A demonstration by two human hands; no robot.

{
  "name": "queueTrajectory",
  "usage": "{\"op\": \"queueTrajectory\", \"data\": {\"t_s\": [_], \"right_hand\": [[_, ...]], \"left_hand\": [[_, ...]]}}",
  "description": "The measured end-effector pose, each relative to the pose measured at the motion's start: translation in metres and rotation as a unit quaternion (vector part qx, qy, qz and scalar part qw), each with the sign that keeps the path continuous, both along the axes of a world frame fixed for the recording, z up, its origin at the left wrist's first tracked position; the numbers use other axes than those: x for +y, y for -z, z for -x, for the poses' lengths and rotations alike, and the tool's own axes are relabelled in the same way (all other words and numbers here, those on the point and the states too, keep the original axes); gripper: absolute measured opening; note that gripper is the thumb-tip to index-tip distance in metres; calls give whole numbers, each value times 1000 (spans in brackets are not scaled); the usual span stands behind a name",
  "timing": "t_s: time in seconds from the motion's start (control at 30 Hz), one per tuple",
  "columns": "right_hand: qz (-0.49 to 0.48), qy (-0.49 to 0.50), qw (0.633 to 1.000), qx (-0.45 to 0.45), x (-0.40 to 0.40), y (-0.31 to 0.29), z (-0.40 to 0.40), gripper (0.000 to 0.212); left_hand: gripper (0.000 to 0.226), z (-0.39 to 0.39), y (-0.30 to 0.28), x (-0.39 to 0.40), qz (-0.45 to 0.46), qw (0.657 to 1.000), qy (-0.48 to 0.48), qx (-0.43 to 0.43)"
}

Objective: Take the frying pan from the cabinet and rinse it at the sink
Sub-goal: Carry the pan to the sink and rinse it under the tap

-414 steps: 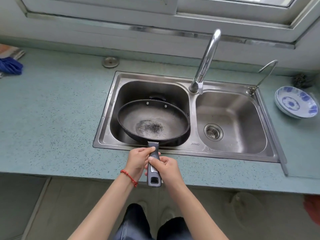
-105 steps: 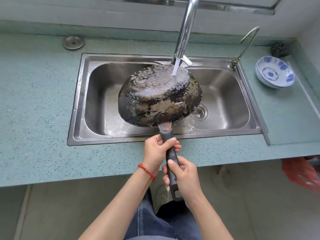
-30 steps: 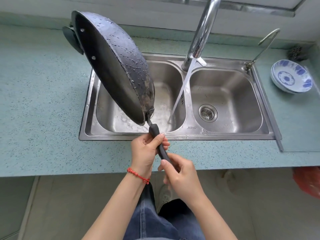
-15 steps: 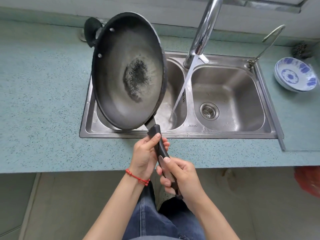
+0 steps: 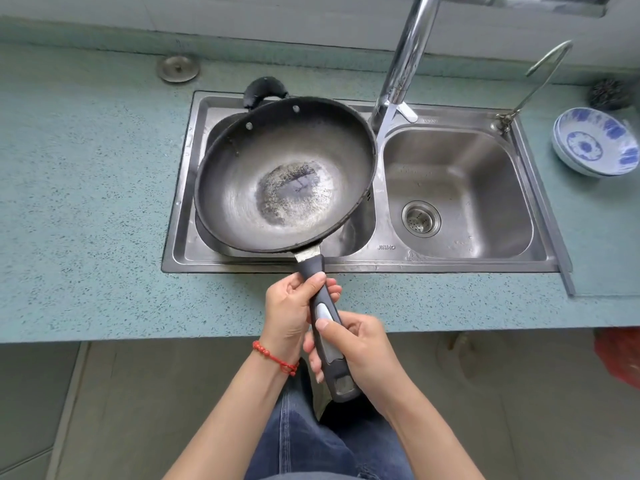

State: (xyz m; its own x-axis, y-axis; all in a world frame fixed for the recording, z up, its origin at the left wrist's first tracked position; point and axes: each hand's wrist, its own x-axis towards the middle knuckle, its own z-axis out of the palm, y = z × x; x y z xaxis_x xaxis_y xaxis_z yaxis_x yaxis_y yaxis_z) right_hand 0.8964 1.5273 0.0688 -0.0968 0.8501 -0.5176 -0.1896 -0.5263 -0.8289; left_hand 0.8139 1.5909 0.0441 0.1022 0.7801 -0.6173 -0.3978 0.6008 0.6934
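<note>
The black frying pan is held face up and nearly level over the left basin of the steel double sink, a worn grey patch showing in its middle. Both hands grip its long black handle over the counter's front edge: my left hand nearer the pan, my right hand at the handle's end. The tall chrome tap stands behind the divider, and a thin stream of water runs down just past the pan's right rim.
A blue-and-white bowl sits on the teal counter at the right, with a dark scouring ball behind it. A thin second tap rises at the sink's right corner. A round metal cap lies behind the left basin.
The pan has swung down from standing on edge, tilted up to the left, to lying face up and nearly level over the left basin. Both hands kept their hold on the handle.
</note>
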Motion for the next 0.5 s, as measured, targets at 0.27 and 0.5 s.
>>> {"op": "queueTrajectory", "data": {"t_s": [0.27,0.5], "right_hand": [[-3,9,1000,28,-3,-2,0,26],[8,9,1000,28,-5,1,4,24]], "left_hand": [[12,2,-1,-4,-10,999,33,11],[15,7,5,-8,16,999,48,15]]}}
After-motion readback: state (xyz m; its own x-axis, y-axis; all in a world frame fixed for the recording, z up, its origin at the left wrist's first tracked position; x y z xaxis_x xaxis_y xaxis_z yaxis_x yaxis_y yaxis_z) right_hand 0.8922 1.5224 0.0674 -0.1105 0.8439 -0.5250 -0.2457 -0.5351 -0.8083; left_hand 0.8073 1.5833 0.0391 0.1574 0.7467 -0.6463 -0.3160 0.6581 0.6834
